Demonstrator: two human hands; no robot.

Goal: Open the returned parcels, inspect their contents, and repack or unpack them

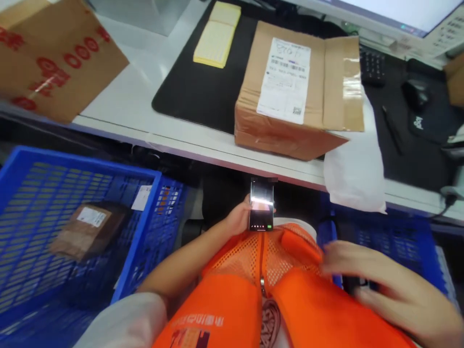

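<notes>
My left hand (240, 217) is wrapped round a smartphone (261, 220), held upright in front of my lap with its lit screen facing me. Most of the fingers are behind the phone. To the right, my right hand (344, 263) hovers beside the orange mesh vest (235, 304); motion smears its fingers, and no held thing shows there. Beyond the phone, a cardboard box (250, 130) with a white shipping label (284, 79) and a raised flap sits at the table edge. A white plastic bag (357, 174) hangs over the edge beside it.
Another cardboard box (61, 63) with red print stands at the table's left. Yellow paper pads (216, 38) lie on a black mat (181, 92). A keyboard (373, 67), mouse (416, 92) and monitor (406, 12) are at right. Below left, a blue crate (145, 217) holds a brown parcel (81, 232).
</notes>
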